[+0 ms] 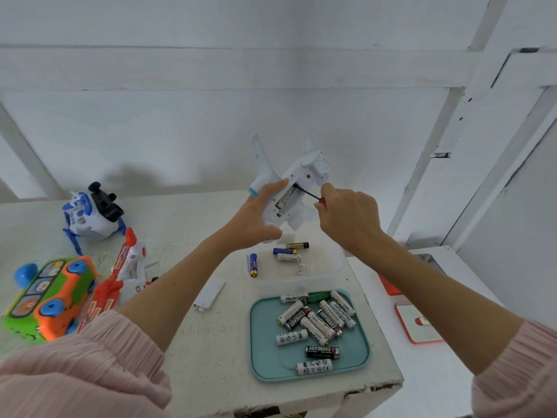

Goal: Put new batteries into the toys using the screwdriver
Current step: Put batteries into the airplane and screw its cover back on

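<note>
My left hand grips a white toy plane, held up above the table with its underside toward me. Its battery compartment is uncovered and a battery shows inside. My right hand grips a screwdriver with a red handle and black shaft. The tip sits at the top end of the compartment. A white battery cover lies on the table below my left arm.
A teal tray near the front edge holds several batteries. A clear tray behind it holds several more. At left lie a green and orange toy car, a red and white plane and a blue and white robot.
</note>
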Demonstrator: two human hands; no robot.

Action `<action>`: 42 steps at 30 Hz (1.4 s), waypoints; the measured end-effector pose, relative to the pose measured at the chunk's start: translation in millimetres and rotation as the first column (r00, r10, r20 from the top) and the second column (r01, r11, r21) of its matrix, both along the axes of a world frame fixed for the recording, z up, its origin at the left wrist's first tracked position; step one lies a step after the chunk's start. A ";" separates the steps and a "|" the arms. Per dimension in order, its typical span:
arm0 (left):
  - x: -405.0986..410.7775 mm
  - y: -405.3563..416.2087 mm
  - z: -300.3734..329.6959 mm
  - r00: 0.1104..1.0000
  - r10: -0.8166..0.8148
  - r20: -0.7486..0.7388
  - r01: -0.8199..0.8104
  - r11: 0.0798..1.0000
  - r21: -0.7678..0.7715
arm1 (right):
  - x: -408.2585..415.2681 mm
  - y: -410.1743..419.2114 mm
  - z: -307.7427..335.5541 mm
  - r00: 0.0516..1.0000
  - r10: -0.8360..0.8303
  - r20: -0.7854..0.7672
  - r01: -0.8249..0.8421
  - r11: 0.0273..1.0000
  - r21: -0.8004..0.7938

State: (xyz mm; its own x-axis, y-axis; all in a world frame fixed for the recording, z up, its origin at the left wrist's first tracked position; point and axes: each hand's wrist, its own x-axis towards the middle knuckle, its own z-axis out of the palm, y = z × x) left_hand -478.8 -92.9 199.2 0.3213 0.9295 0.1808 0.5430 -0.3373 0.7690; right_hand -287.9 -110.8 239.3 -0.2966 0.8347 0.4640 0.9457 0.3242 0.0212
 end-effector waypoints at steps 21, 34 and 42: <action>3.9 9.1 2.0 0.952 -0.048 -0.301 0.080 0.992 0.094 | 22.1 -2.7 -8.3 0.978 -0.080 -0.193 0.039 0.977 -0.210; 1.8 8.3 8.7 0.922 -0.045 -0.384 0.096 0.989 0.114 | 44.2 -7.6 9.1 0.981 -0.087 -0.175 0.046 0.973 -0.226; -5.9 -11.9 15.0 0.994 0.035 0.107 -0.025 0.995 -0.100 | 35.3 -13.6 4.6 0.944 0.080 -0.319 -0.187 0.929 -0.320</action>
